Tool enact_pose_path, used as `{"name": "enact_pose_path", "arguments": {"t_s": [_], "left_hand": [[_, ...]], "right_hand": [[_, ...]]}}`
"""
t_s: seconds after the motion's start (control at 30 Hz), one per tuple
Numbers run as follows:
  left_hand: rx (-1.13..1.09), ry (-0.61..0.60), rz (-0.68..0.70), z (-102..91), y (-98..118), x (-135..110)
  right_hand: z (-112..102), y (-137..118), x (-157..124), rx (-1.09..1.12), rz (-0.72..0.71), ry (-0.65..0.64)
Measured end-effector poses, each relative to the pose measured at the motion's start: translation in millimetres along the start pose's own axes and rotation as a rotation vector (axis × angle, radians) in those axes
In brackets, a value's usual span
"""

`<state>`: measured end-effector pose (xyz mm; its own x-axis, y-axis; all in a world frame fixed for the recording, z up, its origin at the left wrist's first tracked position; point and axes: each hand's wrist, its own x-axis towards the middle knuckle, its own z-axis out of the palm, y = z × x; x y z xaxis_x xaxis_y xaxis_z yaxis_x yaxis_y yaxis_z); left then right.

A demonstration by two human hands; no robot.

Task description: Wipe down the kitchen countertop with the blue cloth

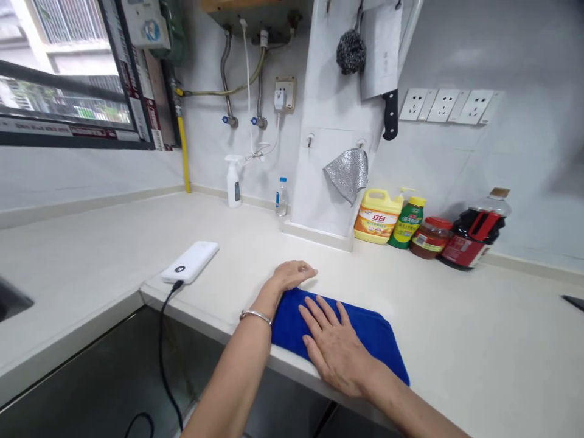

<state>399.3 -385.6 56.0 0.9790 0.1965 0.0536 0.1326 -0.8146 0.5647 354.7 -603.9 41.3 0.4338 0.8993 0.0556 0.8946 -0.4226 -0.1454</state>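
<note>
A folded blue cloth [374, 331] lies on the pale countertop [438, 316] at its front edge. My right hand [335, 347] rests flat on the cloth, palm down, with its fingers spread. At the cloth's upper left corner is my left hand [294, 275], turned on its side with the fingers bent forward and a small gap between fingertips. Nothing shows in its grasp, and a silver bangle [256, 315] circles that wrist. The underside of the left hand is hidden.
A white power bank [191, 261] with a black cable [162, 347] lies to the left. Along the wall stand a spray bottle [233, 181], a small water bottle [281, 198], a yellow detergent jug [376, 218] and several other containers. A cleaver [383, 61] hangs above.
</note>
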Motion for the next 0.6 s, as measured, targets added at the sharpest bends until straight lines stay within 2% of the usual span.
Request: {"name": "enact_pose_path", "arguments": {"t_s": [0.23,0.4,0.5,0.6], "left_hand": [[0.025,-0.006,0.019,-3.8,11,-16],[0.052,-0.001,0.062,-2.6,54,-27],[0.015,0.015,0.214,12.3,86,-43],[0.007,-0.109,0.429,32.9,105,-63]], "right_hand": [[0,7,-6,0.053,-0.042,0.01],[-16,28,-29,0.111,-0.073,0.026],[-29,47,-67,0.161,-0.061,0.146],[-21,65,-138,0.199,0.031,0.441]]}}
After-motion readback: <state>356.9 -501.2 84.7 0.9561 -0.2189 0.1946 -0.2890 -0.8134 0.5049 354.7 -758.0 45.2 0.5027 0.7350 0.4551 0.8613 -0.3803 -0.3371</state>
